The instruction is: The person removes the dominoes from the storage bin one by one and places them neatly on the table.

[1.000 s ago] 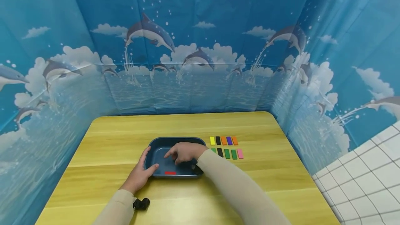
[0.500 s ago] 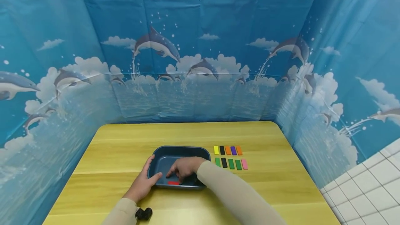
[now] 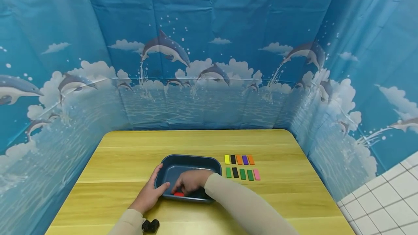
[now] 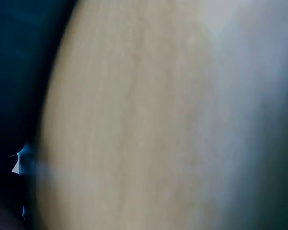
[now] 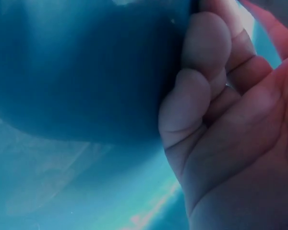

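Observation:
A dark blue tray (image 3: 192, 156) with raised walls stands on the table. My left hand (image 3: 147, 193) rests against its near left corner in the head view, thumb and fingers spread wide along the rim. Inside the tray, my right hand (image 3: 190, 182) reaches down to a small flat red block (image 3: 179, 194) near the front wall. Its index finger and thumb appear to pinch that block, though part of it is hidden. In the right wrist view, curled fingers (image 5: 185, 105) lie beside a blurred blue surface; the red block is not visible there.
Right of the tray lie two rows of flat coloured blocks: the far row includes a yellow block (image 3: 226, 159) and a purple block (image 3: 245, 160), the near row a pink block (image 3: 257, 174). A dolphin-print curtain (image 3: 209, 100) surrounds the wooden table (image 3: 277, 191).
My right hand has lowered toward the tray's front wall and its fingers have come around the red block. The left hand has stayed at the tray's corner. The head view has shifted slightly.

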The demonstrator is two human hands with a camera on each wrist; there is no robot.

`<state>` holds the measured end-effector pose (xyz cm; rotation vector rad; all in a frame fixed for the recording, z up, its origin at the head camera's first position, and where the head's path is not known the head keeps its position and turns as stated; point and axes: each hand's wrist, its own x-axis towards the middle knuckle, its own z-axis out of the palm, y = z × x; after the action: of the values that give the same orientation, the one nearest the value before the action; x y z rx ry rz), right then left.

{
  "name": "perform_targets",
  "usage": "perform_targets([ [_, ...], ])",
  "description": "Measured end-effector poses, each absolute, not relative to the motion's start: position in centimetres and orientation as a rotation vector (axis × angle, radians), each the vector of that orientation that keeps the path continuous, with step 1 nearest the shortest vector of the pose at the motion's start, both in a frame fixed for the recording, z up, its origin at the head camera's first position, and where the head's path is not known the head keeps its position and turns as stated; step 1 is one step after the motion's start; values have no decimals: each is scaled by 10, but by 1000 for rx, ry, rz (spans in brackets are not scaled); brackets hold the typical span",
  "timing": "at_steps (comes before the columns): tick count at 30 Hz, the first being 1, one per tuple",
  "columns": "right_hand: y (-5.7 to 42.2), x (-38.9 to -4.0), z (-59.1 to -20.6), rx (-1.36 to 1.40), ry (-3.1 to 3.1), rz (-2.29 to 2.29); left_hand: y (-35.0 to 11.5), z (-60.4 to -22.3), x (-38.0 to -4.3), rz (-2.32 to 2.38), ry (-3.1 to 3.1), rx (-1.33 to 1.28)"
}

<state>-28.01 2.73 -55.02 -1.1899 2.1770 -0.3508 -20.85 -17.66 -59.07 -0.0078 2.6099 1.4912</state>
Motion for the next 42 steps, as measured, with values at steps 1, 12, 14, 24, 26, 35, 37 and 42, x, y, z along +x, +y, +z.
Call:
perform_targets([
  [1, 27, -279, -552, -1193, 2176, -353, -177, -592, -207, 1488, 2608, -11],
  [12, 31, -284, -557, -1109, 2219, -441, -177, -588, -207, 1476, 2609, -3],
  [14, 33, -289, -553, -1104, 2225, -440, -175, -585, -211, 1478, 2612, 8],
  [24, 34, -292, -555, -1073, 2205, -472, -176, -586, -211, 1498, 2608, 36],
  [26, 33, -291, -556, -1074, 2209, -466, -177, -588, -210, 1490, 2611, 32],
  [35, 34, -292, -554, -1066, 2218, -474, -178, -588, -209, 1482, 2614, 16],
  [37, 34, -293, -554, -1062, 2220, -487, -177, -587, -209, 1482, 2609, 14],
  [42, 36, -295, -553, -1058, 2227, -514, -177, -586, -208, 1484, 2601, 11],
])
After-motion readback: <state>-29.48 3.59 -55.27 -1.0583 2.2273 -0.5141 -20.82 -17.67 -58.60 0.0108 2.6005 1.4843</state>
